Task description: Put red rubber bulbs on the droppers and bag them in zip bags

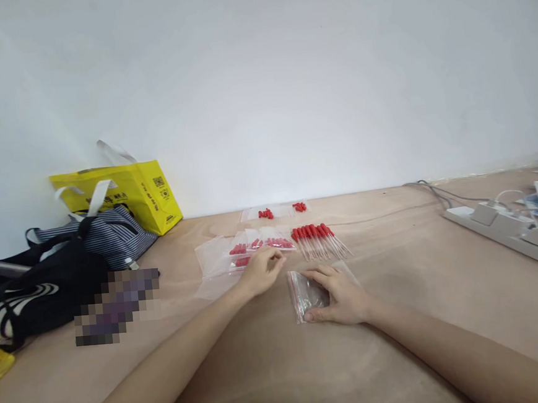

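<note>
My right hand [339, 295] rests on a clear zip bag [307, 295] with a red seal line, thumb at its near edge and fingers across its far edge. What lies under the palm is hidden. To its left my left hand [261, 270] is curled, thumb and forefinger close together; anything between the fingertips is too small to make out. Just beyond it lie clear bags [212, 259] with red pieces [279, 243] in them. Behind my right hand is a row of droppers [318, 240] with red bulbs and thin clear tubes.
More red-ended droppers [266, 214] lie in clear packaging by the wall. On the left stand a yellow carrier bag [157, 198], a striped bag [113, 235] and a black bag [48, 293]. A white power strip [499, 233] with plugs and cables lies on the right.
</note>
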A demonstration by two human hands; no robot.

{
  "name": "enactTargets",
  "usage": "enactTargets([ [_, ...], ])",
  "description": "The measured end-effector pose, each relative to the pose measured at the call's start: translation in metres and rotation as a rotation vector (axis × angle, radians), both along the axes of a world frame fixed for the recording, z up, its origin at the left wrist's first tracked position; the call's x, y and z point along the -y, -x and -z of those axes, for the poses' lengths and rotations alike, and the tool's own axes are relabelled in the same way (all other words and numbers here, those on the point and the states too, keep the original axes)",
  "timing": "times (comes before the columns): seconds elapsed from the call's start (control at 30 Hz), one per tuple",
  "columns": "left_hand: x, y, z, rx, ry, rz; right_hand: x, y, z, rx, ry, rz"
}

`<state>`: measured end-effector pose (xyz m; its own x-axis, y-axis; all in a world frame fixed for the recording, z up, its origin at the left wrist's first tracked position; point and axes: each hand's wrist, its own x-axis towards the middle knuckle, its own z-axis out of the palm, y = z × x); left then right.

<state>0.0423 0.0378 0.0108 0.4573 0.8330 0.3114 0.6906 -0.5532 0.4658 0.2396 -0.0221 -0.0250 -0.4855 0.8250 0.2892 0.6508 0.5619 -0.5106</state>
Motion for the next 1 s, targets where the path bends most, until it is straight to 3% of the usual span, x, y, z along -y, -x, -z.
enactTargets([
  [0.2, -0.083, -0.051, -0.009, -0.044, 0.128, -0.113, 0.000, 0.004, 0.000, 0.025, 0.020, 0.035],
  [0.37, -0.122, -0.077, 0.001, -0.081, 0.310, -0.133, 0.000, 0.004, -0.003, 0.036, 0.034, 0.040],
  [0.63, -0.133, -0.074, 0.012, -0.008, 0.508, -0.115, -0.001, 0.005, -0.003, 0.024, 0.037, 0.048],
  [0.83, -0.126, -0.063, 0.000, 0.070, 0.610, -0.073, 0.000, 0.005, -0.004, 0.026, 0.037, 0.052],
  [1.0, -0.114, -0.037, -0.011, 0.223, 0.559, -0.104, -0.001, 0.005, -0.002, 0.038, 0.041, 0.049],
])
